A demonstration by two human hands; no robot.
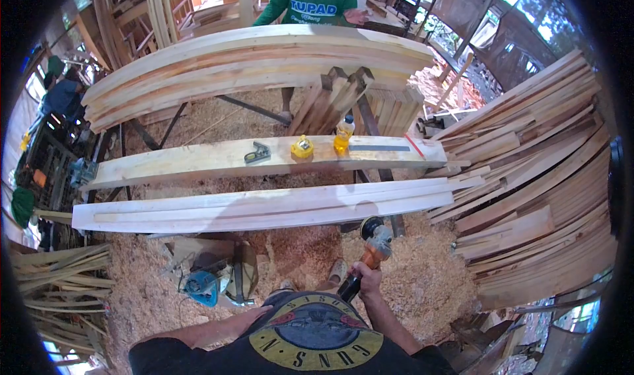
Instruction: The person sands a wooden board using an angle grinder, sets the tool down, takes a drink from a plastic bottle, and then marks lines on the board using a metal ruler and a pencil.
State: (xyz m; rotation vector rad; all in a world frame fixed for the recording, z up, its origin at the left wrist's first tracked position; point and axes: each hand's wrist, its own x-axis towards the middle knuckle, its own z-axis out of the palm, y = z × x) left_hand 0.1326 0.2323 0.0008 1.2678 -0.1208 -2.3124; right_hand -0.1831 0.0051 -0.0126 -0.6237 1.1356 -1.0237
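My right hand is wrapped round the black body of an orange-headed angle grinder. Its round disc end points away from me, just short of a long pale board with narrower strips lying on it. My left hand rests against the front of my dark shirt, its fingers not clear. Beyond the pale board, a second long plank carries a small dark hand tool, a yellow tape measure, a bottle of yellow liquid, a flat grey strip and a red pencil-like stick.
A blue circular saw sits on the shavings-covered floor at left. Stacked boards fill the right side, and thin strips lie at left. A person in a green shirt stands behind a far stack of planks.
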